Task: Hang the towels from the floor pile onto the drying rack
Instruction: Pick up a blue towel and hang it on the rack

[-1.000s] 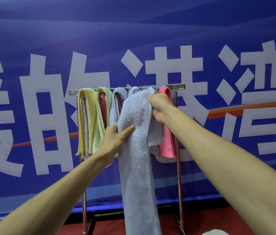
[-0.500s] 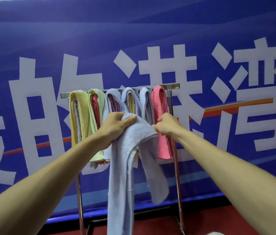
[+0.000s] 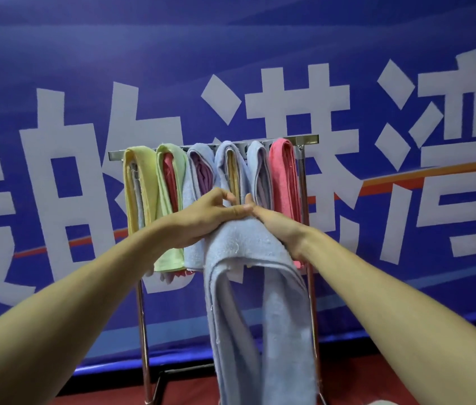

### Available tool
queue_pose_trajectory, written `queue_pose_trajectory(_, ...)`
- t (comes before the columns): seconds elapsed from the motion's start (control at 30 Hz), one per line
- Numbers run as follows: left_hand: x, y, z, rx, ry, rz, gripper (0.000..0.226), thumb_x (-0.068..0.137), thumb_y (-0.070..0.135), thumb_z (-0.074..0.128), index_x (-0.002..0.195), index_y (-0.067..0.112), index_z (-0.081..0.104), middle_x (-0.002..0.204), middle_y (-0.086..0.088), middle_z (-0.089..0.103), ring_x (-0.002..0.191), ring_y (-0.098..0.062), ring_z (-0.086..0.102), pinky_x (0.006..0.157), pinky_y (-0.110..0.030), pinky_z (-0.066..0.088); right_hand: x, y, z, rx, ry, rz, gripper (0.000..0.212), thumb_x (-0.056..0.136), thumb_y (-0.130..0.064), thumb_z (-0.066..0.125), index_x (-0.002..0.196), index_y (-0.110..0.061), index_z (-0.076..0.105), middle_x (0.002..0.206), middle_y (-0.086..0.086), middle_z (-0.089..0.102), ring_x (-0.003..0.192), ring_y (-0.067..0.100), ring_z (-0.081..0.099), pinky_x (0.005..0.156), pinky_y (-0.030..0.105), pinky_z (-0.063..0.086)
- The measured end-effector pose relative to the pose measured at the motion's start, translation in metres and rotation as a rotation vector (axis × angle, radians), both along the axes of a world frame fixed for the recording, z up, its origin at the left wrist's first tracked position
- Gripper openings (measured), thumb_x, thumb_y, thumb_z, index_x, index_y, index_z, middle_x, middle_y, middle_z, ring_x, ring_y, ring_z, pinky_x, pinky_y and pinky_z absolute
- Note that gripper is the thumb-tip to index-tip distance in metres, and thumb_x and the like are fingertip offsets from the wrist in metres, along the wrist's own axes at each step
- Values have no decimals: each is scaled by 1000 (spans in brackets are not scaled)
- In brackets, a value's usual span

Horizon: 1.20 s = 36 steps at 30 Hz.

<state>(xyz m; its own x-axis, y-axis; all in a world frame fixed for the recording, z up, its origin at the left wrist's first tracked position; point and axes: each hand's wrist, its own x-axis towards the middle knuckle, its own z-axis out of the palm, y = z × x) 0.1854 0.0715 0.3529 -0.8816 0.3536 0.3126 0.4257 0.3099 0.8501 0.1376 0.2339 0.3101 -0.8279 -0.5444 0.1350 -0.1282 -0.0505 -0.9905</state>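
Observation:
A light blue towel [image 3: 248, 258] hangs folded over in front of the metal drying rack [image 3: 307, 140], its two ends dangling toward the floor. My left hand [image 3: 204, 220] grips its fold from the left, thumb on top. My right hand [image 3: 274, 226] holds the same fold from the right, fingertips close to the left thumb. On the rack's bars hang several towels: yellow [image 3: 138, 182], green [image 3: 169, 176], light blue ones [image 3: 198, 171] and pink [image 3: 285, 176]. The floor pile is out of sight.
A big blue banner with white characters [image 3: 289, 83] fills the background just behind the rack. The rack's steel legs [image 3: 143, 331] stand on a red floor [image 3: 190, 393]. A pale object peeks in at the bottom right edge [image 3: 377, 402].
Both hands have come down from the rack's top with the light blue towel and drawn together at its fold. The towel now hangs doubled, lower and nearer to me.

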Motion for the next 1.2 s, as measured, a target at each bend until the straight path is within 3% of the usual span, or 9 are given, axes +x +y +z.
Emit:
queue_pose_trajectory(0.17,5,-2,-5,111,68,-32,16,89,24,65,94,11,55,61,2,67,52,-6,63,45,-16,46,15,2,11,-222,5,69,38,92,-42,57,104,-8,69,91,12,68,84,23,66,79,34,55)
queue_pose_trajectory(0.27,-2,-4,-18,197,154,132,47,79,40,73,112,19,48,74,-7,66,60,-13,62,53,-26,44,17,3,19,-311,-34,145,39,91,-36,55,103,1,62,94,17,62,87,27,62,86,39,50)
queue_pose_trajectory(0.33,-6,-3,-31,239,180,149,38,82,40,71,109,20,53,75,-10,63,63,-17,57,56,-27,41,19,3,27,-339,-28,148,41,90,-36,52,95,3,67,92,18,62,85,27,62,88,39,49)
queue_pose_trajectory(0.5,-11,-8,-63,123,-15,6,31,89,42,64,104,16,69,103,-8,73,96,-30,69,87,-53,52,9,6,35,-426,35,-17,24,87,-31,57,72,-13,54,69,6,45,67,18,46,69,33,43)
queue_pose_trajectory(0.7,-8,-23,-63,-4,-158,-166,36,89,23,60,113,-4,63,116,-18,67,113,-34,62,103,-51,45,-1,14,31,-337,79,-119,22,91,-25,60,76,-9,59,68,6,53,59,18,55,62,31,50)
queue_pose_trajectory(0.77,-9,-28,-55,-28,-206,-217,37,88,21,60,115,-4,61,115,-17,68,109,-32,64,98,-44,49,-6,16,31,-334,81,-139,25,93,-26,59,78,-7,62,66,6,60,59,18,61,62,33,52)
queue_pose_trajectory(0.9,-8,-29,-39,-190,-214,-218,14,98,9,47,93,3,58,77,2,71,60,-3,63,51,-10,46,-11,21,34,-294,83,-161,31,94,-32,59,76,-7,65,66,5,61,61,19,62,66,35,52)
queue_pose_trajectory(0.97,-11,-29,-38,-270,-178,-176,13,98,5,47,91,10,57,73,8,67,58,1,64,43,-8,43,-11,21,38,-274,77,-165,29,91,-33,65,80,-6,68,74,7,61,68,21,62,77,39,53)
queue_pose_trajectory(1.2,-17,-18,-53,-205,-195,-277,27,97,13,54,122,6,60,124,-11,65,115,-28,61,99,-41,49,-5,17,44,-261,102,-210,48,82,-39,74,108,1,66,94,15,64,88,29,64,92,45,52)
